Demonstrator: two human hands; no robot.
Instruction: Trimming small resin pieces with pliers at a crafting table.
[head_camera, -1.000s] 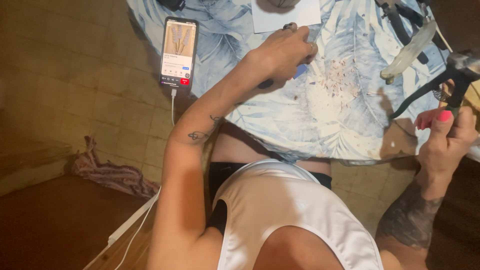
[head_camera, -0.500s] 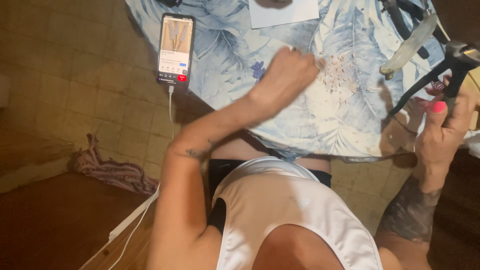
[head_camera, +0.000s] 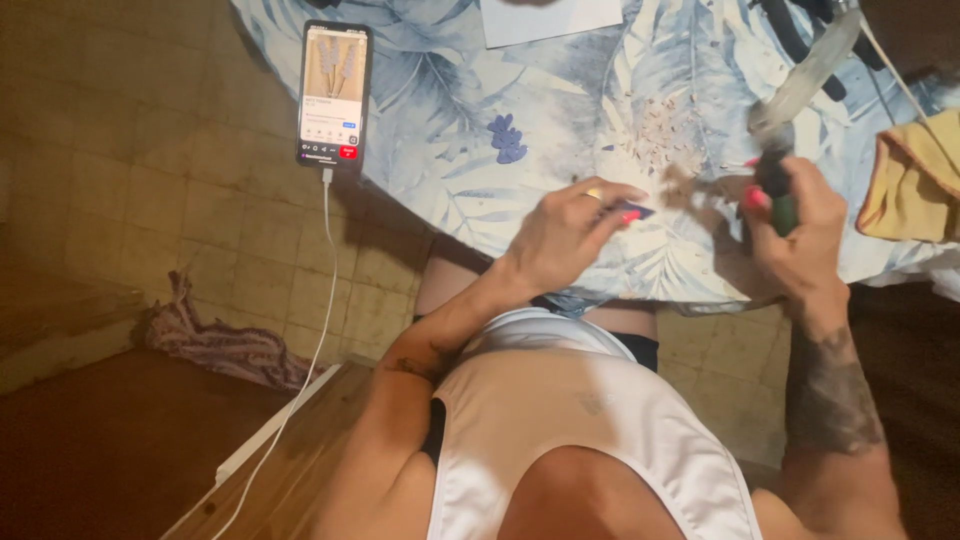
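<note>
My left hand (head_camera: 570, 235) hovers over the front edge of the table (head_camera: 440, 180), which wears a pale blue leaf-print cloth. Its fingertips pinch a small blue piece (head_camera: 637, 212). My right hand (head_camera: 790, 235) is closed around a dark, green-handled tool (head_camera: 778, 185) that points up from my fist, its upper end meeting a pale long part (head_camera: 805, 75). A small blue leaf-shaped cutout (head_camera: 507, 139) lies flat on the cloth, up and to the left of my left hand. Tiny scraps (head_camera: 665, 130) speckle the cloth between my hands.
A phone (head_camera: 334, 92) with a lit screen lies at the table's left edge, its white cable (head_camera: 318, 330) trailing down to the tiled floor. A white sheet (head_camera: 550, 18) sits at the far edge, a yellow cloth (head_camera: 915, 185) at the right. A crumpled rag (head_camera: 215, 340) lies on the floor.
My left hand has pulled back from the middle of the table toward the near edge, now pinching a blue piece. My right hand moved inward, gripping the tool closer to my left.
</note>
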